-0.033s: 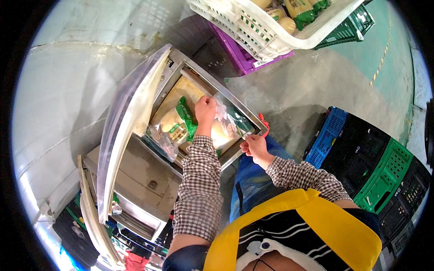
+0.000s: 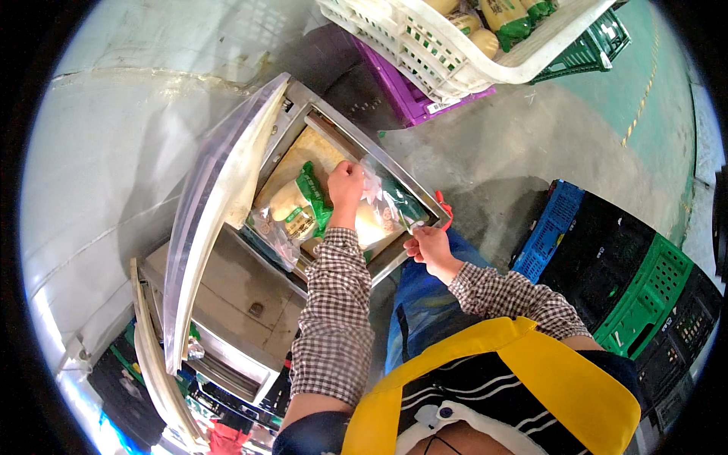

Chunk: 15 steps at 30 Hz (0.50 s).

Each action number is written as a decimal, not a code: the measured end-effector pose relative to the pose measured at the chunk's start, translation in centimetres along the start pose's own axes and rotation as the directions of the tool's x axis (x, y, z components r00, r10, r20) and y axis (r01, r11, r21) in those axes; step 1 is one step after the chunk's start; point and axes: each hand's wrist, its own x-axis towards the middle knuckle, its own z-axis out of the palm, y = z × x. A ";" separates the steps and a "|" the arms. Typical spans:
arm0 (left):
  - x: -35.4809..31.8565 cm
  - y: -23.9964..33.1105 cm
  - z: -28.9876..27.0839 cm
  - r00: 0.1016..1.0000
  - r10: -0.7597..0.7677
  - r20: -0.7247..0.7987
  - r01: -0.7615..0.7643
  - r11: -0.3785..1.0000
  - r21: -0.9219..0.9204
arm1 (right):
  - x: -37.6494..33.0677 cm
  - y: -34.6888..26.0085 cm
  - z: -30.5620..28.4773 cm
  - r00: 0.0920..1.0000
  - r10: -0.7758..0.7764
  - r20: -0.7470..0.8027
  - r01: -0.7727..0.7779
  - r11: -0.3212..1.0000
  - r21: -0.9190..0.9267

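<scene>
in the head view, a metal machine lies before the person, its clear lid tilted up on the left. inside it are two bags. the left bag, with a green end, holds pale, rounded food and lies just left of the left hand. the right bag lies partly hidden beyond the left wrist, and its crumpled clear film spreads toward the machine's right rim.

the left hand is clenched, fingers folded under, touching or just beside that film; whether any film is caught in it cannot be told. the right hand is at the machine's near right corner, its fingers bent and close together; whether they grasp anything cannot be told. a red piece sits at the rim just beyond it.

above, a white crate full of packs stands over a purple crate. at the right are blue, black and green crates.
</scene>
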 end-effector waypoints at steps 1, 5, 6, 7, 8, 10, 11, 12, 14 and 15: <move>0.0 0.0 -0.1 0.999 0.047 -0.007 -0.046 0.997 0.065 | -0.5 -0.5 -0.1 1.000 0.022 0.006 -0.022 1.000 -0.011; -0.3 0.0 -0.2 0.999 0.035 -0.012 -0.035 0.999 0.026 | -2.3 -1.5 -1.8 0.985 -0.151 0.083 0.167 0.955 -0.243; -0.3 0.0 -0.3 0.999 0.044 -0.020 -0.043 0.998 0.043 | -2.5 -1.6 -2.3 0.936 -0.319 0.151 0.352 0.859 -0.371; -0.3 0.0 -0.3 0.998 0.050 -0.030 -0.048 0.997 0.058 | -2.2 -2.0 -2.7 0.859 -0.461 0.222 0.499 0.658 -0.564; -0.5 -0.1 -0.3 0.998 0.042 -0.035 -0.040 0.998 0.053 | -2.0 -2.3 -3.0 0.860 -0.457 0.227 0.498 0.654 -0.570; -0.7 0.0 -0.4 0.995 0.087 -0.051 -0.086 0.996 0.022 | -2.2 -3.0 -3.5 0.741 -0.601 0.297 0.547 0.285 -0.787; -0.7 0.2 -0.4 0.995 0.081 -0.056 -0.081 0.997 0.018 | -1.7 -2.5 -3.9 0.687 -0.627 0.366 0.556 0.130 -0.821; -0.6 0.3 -0.5 0.998 0.051 -0.022 -0.051 0.999 0.020 | -1.7 -2.4 -4.0 0.688 -0.624 0.372 0.557 0.124 -0.821; -0.4 0.0 -0.4 1.000 0.015 0.004 -0.015 1.000 0.014 | -2.0 -2.6 -4.1 0.761 -0.475 0.442 0.443 -0.118 -0.889; -0.4 -0.2 -0.4 0.999 0.045 -0.016 -0.045 0.998 0.043 | -2.0 -2.4 -4.2 0.760 -0.470 0.449 0.445 -0.127 -0.887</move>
